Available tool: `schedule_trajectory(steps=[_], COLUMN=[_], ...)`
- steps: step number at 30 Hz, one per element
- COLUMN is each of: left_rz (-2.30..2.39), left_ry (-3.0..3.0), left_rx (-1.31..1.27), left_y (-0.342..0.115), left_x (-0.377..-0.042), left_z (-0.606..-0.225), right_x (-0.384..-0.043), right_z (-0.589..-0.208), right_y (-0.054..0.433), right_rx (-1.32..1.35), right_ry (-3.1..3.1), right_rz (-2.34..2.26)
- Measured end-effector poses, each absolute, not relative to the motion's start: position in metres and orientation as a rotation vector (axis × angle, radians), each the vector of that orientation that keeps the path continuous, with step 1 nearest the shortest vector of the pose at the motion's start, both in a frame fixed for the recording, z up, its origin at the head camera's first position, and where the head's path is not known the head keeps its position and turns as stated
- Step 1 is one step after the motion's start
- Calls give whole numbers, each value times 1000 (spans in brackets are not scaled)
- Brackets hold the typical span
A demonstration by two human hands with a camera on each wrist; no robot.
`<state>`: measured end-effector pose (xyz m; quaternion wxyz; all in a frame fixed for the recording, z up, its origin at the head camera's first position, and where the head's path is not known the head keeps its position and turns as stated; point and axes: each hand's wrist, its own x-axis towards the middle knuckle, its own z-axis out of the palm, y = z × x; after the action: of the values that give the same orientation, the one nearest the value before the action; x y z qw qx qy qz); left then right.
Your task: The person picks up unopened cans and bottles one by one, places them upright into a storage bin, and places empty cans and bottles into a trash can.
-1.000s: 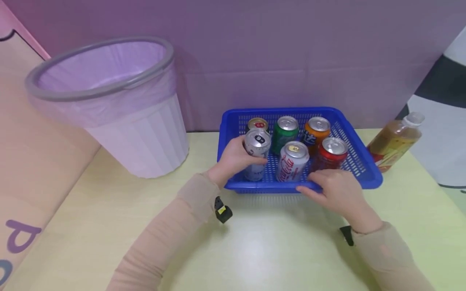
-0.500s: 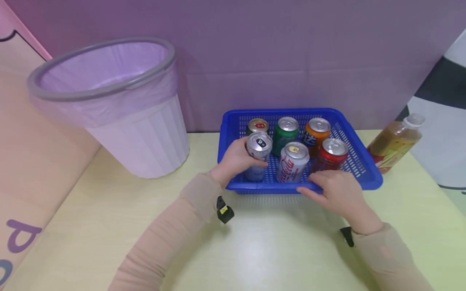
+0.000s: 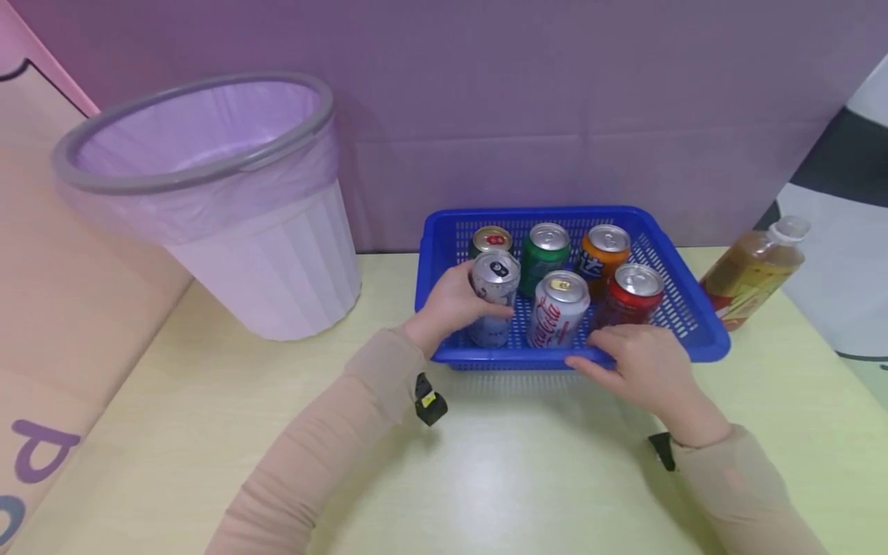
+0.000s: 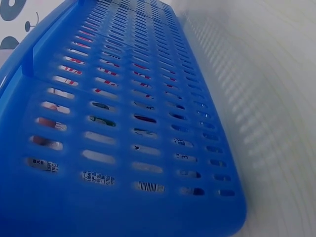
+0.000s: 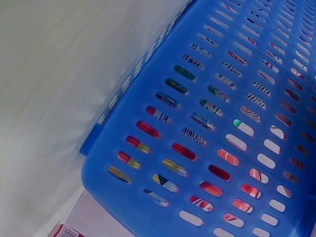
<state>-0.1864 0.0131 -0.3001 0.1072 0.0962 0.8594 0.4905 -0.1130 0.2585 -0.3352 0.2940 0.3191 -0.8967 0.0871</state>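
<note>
A blue plastic basket (image 3: pixel 516 355) holds several drink cans standing upright. My left hand (image 3: pixel 454 302) grips a tall pale can (image 3: pixel 496 290) at the basket's front left, its thumb across the near side. On the front rim, toward the right, my right hand (image 3: pixel 644 366) holds the basket, thumb outside and fingers over the edge. Between the hands stands a silver Coca-Cola can (image 3: pixel 554 317); a red can (image 3: pixel 632 294) is just beyond the right fingers. Slotted basket walls (image 4: pixel 123 207) fill both wrist views, where neither hand shows.
Behind them are a gold-topped can (image 3: pixel 492 238), a green can (image 3: pixel 546 260) and an orange can (image 3: pixel 603 258). A bottle of brown drink (image 3: pixel 752 274), without a cap, stands right of the basket. A white lined bin (image 3: pixel 277 262) stands at left.
The tall can and my left hand have shifted slightly to the right inside the basket. My right hand keeps its place on the rim.
</note>
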Motion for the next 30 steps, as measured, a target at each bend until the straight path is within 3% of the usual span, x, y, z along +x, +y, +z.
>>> schedule_trajectory(steps=[30], left_rz=[1279], left_ry=[2688], left_rx=[401], left_y=[16], left_x=[-186], left_z=[-303], right_x=[-113], right_z=[-335], right_y=[258], right_rx=[849], right_ry=[-2381], right_rz=[215])
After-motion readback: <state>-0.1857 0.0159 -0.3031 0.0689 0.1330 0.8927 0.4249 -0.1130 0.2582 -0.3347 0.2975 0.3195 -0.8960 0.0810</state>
